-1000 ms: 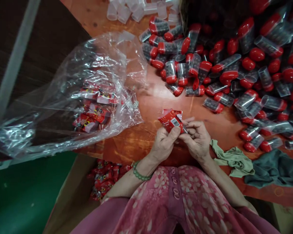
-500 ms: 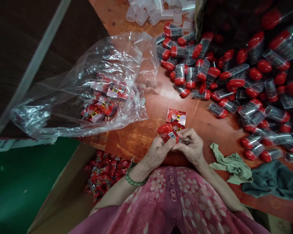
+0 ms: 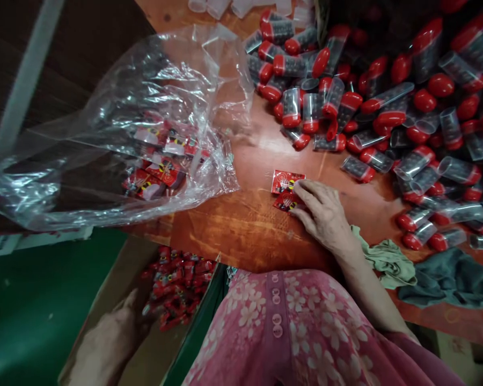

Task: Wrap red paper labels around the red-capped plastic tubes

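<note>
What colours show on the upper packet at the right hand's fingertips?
The upper packet is mostly red, with black and yellow markings; the head view shows it best.

At the bottom centre of the frame, a pink garment (image 3: 249, 316) bears pale blossoms (image 3: 324, 360) — a plain mauve placket (image 3: 277, 351) runs down its middle, set with round pink buttons (image 3: 277, 318) — and a mauve sleeve (image 3: 422, 354) shows at lower right.

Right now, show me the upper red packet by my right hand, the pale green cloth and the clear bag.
Upper red packet (image 3: 280, 181): head view, on its printed face.
Pale green cloth (image 3: 392, 264): head view, on its crumpled middle.
Clear bag (image 3: 195, 86): head view, on its upper plastic.
</note>
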Demonstrator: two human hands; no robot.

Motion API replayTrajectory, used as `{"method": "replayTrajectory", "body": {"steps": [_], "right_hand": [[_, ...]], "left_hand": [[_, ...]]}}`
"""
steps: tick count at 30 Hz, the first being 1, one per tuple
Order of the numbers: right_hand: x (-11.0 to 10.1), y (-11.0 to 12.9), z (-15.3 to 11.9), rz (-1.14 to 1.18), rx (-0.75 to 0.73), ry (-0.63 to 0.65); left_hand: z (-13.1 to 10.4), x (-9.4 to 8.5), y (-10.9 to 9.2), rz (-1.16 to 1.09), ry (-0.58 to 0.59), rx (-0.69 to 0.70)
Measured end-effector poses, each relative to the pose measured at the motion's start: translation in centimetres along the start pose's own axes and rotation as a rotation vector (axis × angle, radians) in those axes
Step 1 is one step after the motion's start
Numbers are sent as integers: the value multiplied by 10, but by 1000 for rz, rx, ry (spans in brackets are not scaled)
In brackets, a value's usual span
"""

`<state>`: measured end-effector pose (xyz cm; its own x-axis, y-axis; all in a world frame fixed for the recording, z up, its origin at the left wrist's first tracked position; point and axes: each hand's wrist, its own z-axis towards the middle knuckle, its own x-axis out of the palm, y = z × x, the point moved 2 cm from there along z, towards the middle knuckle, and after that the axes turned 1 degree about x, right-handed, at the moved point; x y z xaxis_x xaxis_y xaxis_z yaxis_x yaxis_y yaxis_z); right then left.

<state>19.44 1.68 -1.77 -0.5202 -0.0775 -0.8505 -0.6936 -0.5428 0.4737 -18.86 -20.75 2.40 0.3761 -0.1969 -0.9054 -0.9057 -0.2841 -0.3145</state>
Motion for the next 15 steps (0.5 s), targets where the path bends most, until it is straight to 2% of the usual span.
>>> {"method": "replayTrajectory", "body": {"steps": [1, 3, 6, 8, 11, 15], "right_hand": [[1, -2, -3, -2, 43, -33], [2, -5, -9, -22, 153, -99], [6, -11, -15, 21, 263, -122], [8, -13, -16, 114, 283, -116], [4, -9, -15, 238, 222, -69], [-14, 6, -12, 232, 40, 53]], "left_hand": [[7, 0, -12, 40, -15, -2], [28, 4, -51, -11, -81, 49], [66, 14, -120, -265, -206, 335], [90, 21, -159, -307, -289, 510], [117, 28, -204, -226, -367, 719], [140, 36, -241, -15, -318, 878]]}}
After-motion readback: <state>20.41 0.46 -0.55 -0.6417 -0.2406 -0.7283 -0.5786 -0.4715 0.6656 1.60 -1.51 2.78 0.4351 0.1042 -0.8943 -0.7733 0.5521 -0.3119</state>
